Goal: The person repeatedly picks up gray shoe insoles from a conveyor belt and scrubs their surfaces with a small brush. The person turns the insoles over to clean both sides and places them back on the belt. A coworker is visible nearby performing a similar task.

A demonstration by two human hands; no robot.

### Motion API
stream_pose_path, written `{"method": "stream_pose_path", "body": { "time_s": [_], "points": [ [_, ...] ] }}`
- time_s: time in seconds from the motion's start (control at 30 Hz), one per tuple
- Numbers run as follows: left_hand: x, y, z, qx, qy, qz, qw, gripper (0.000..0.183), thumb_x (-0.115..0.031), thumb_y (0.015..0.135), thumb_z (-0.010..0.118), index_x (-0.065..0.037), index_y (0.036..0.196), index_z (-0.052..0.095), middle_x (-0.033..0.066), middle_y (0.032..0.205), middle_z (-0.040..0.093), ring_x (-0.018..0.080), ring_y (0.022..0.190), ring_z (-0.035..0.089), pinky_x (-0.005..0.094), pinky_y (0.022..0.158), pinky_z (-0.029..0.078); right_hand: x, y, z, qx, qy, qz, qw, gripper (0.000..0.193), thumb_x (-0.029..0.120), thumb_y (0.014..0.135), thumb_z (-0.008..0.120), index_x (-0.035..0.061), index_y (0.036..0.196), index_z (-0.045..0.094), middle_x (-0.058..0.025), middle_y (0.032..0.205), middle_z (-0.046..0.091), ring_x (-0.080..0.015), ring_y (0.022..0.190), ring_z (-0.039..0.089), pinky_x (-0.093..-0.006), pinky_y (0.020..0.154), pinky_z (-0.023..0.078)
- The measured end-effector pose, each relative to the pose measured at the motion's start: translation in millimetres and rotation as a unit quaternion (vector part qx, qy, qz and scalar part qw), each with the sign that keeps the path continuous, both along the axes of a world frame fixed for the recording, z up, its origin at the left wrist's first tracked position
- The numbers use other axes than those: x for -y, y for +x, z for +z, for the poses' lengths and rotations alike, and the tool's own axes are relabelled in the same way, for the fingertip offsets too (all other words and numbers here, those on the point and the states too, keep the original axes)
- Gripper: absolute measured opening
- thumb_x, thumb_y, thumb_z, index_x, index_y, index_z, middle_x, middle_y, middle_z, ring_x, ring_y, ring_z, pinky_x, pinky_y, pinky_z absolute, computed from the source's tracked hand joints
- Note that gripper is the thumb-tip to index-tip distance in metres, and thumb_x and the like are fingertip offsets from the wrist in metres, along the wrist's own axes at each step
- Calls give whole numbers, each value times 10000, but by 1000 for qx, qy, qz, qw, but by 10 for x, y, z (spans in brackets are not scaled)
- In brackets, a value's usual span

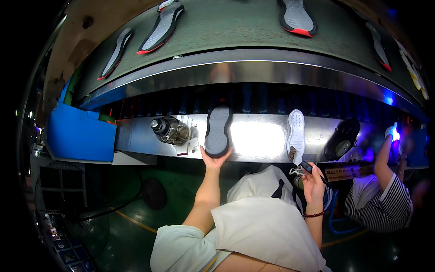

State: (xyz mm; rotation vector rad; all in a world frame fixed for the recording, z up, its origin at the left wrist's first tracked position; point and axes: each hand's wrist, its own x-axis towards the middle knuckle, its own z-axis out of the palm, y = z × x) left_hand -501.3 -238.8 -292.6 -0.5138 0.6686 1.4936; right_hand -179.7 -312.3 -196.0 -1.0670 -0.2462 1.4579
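My left hand (pixel 215 157) is closed around the near end of a grey shoe sole with a black rim (pixel 218 131), which lies over the metal worktop. My right hand (pixel 313 183) grips the dark handle of a brush (pixel 294 155), whose brownish head rests over the near end of a white sole (pixel 296 129). White cord-like loops hang by that hand. Between the two hands the bright metal worktop (pixel 258 140) shows. A dark shoe part (pixel 343 139) lies to the right of the white sole.
A clear bottle with a dark cap (pixel 171 130) stands left of the grey sole, beside white cloth or gloves (pixel 183 147). Behind a metal rail (pixel 217 70), a green belt (pixel 226 27) carries several soles. A blue box (pixel 81 133) stands left; a co-worker's gloved hand (pixel 392 131) is at right.
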Motion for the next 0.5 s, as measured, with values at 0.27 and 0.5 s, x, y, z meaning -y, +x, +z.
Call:
{"method": "stream_pose_path", "body": {
  "time_s": [0.27,0.5],
  "points": [
    [17,-11,162,-41,-1,-118,992,558,-434,697,456,-130,1161,388,124,1202,374,323,1100,354,575,832,308,-1,-11,30,1,-1,6,1000,234,185,824,482,28,996,501,-61,926,543,-140,838,516,-230,632,393],
    [326,-86,160,-48,118,-298,946,513,-336,673,519,-41,1091,467,132,1083,506,301,987,486,486,844,368,-47,27,18,29,18,12,999,240,170,825,487,10,1004,501,-59,904,549,-137,811,520,-225,635,397]
  ]
}}
